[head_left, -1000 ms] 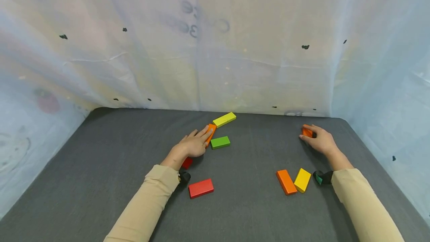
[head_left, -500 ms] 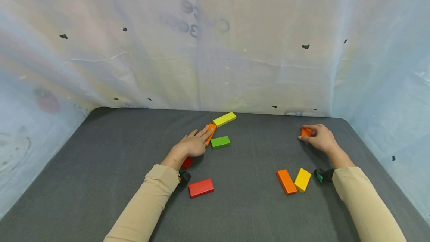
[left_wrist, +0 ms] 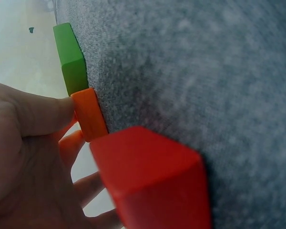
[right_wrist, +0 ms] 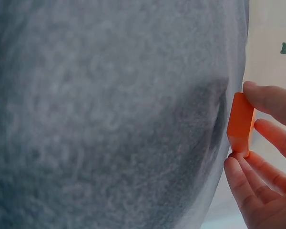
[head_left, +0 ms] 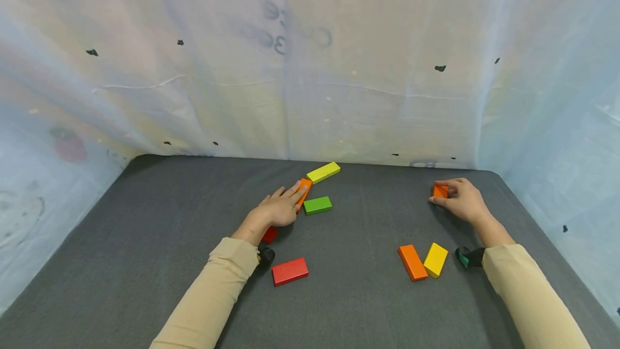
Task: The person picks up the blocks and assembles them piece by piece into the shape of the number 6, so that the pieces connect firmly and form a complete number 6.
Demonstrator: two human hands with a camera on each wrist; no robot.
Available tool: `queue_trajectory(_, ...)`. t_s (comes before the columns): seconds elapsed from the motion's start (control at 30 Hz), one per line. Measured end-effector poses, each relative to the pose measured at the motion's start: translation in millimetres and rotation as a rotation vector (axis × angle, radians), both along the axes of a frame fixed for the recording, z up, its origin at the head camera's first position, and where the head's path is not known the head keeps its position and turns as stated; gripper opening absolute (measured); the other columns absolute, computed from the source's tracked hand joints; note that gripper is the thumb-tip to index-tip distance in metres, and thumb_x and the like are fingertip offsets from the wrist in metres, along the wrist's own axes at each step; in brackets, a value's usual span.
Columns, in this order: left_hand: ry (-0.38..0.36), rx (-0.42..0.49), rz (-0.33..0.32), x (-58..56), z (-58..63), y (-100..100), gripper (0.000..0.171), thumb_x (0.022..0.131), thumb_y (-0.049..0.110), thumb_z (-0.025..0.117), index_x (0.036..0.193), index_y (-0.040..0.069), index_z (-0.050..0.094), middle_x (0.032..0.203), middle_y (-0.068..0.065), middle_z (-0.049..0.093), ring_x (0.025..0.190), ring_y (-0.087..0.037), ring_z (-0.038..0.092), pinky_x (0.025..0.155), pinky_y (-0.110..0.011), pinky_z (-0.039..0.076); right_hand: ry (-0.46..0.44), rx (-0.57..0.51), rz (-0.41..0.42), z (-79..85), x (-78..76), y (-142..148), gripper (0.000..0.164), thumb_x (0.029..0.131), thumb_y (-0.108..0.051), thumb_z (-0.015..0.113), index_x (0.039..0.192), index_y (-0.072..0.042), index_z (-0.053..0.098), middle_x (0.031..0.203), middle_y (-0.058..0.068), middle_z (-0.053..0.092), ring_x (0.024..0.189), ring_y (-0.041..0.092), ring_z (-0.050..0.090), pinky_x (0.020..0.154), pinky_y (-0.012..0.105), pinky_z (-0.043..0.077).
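My left hand point(head_left: 280, 210) reaches over an orange block point(head_left: 304, 190), the index finger along its top. In the left wrist view the thumb point(left_wrist: 47, 114) and fingers are at the sides of that orange block point(left_wrist: 89, 114). A green block point(head_left: 317, 205) lies just right of it, and a yellow-green block point(head_left: 323, 172) by its far end. Below the left wrist sits a red block point(head_left: 269, 235), partly hidden. On the far right, my right hand point(head_left: 464, 200) pinches another orange block point(right_wrist: 240, 121) by its two ends, thumb on one and fingertips on the other.
Nearer the front, a second red block point(head_left: 290, 272) lies on the dark grey cloth surface point(head_left: 349, 306). An orange block point(head_left: 413, 263) and a yellow block point(head_left: 436, 260) lie close together left of the right wrist. Pale sheeting point(head_left: 310, 96) hangs along the back and sides.
The right hand has shifted slightly left with its orange block, which has turned a little. My left hand and the other blocks stay where they were.
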State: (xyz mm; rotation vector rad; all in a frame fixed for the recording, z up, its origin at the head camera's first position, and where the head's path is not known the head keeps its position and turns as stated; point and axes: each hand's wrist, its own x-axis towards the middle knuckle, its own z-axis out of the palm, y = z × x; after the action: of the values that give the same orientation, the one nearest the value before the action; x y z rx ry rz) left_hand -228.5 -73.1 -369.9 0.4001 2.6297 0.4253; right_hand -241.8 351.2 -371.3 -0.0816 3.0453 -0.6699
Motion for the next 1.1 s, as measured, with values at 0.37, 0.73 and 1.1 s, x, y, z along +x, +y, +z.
queue_trajectory(0.37,0.0,-0.012,-0.005,-1.6,-1.4,-1.1,0.055,0.105,0.023,0.034,0.155,0.026,0.012,0.163,0.006,0.001,0.149,-0.033,0.006,0.118,-0.055,0.009,0.034,-0.002,0.05,-0.7,0.9,-8.0,0.057,0.09,-0.029,0.067,0.135,0.004,0.051,0.133,0.032,0.038,0.114,0.048,0.048,0.089,0.061,0.043)
queue_trajectory(0.73,-0.003,0.007,-0.006,-2.1,-2.0,-2.3,0.055,0.105,0.023,0.033,0.155,0.026,0.012,0.163,0.006,0.001,0.149,-0.033,0.005,0.118,-0.056,0.008,0.031,-0.021,0.09,2.6,1.9,-18.9,0.058,0.09,-0.03,0.067,0.136,0.001,0.051,0.135,0.03,0.038,0.115,0.046,0.048,0.089,0.059,0.044)
queue_trajectory(1.1,0.012,0.005,-0.014,-3.8,-4.1,-2.4,0.055,0.105,0.023,0.034,0.156,0.024,0.013,0.163,0.005,0.001,0.148,-0.034,0.006,0.118,-0.056,0.009,0.038,-0.043,0.134,7.9,4.8,-33.0,0.055,0.09,-0.03,0.068,0.135,0.0,0.054,0.134,0.028,0.041,0.115,0.044,0.049,0.088,0.057,0.046)
